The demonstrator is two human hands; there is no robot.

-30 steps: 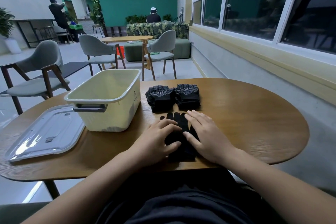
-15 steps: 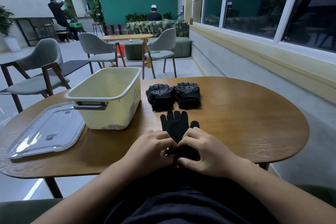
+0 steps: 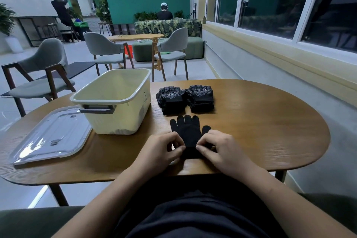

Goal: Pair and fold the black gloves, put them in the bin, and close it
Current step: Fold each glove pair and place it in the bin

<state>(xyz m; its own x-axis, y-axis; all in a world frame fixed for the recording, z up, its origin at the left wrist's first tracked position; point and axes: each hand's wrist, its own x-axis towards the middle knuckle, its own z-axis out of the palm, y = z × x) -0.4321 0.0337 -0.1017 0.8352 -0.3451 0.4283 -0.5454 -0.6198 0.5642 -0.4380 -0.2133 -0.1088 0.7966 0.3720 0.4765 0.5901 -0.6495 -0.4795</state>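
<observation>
A black knit glove pair [image 3: 188, 131] lies flat near the table's front edge, fingers pointing away from me. My left hand [image 3: 160, 150] pinches the left side of its cuff and my right hand [image 3: 218, 149] pinches the right side. Behind it sit two folded black glove bundles, one on the left [image 3: 171, 99] and one on the right [image 3: 201, 97], side by side. The cream bin [image 3: 116, 100] stands open to the left of them. Its clear lid [image 3: 50, 135] lies flat on the table further left.
The round wooden table [image 3: 260, 125] has bare surface on its right half. Grey chairs [image 3: 42, 75] and another table stand behind. Two people are far back in the room. A window wall runs along the right.
My hands slid back from lying flat over the glove's palm to its cuff, and their fingers curled into pinches. The glove's fingers are now uncovered.
</observation>
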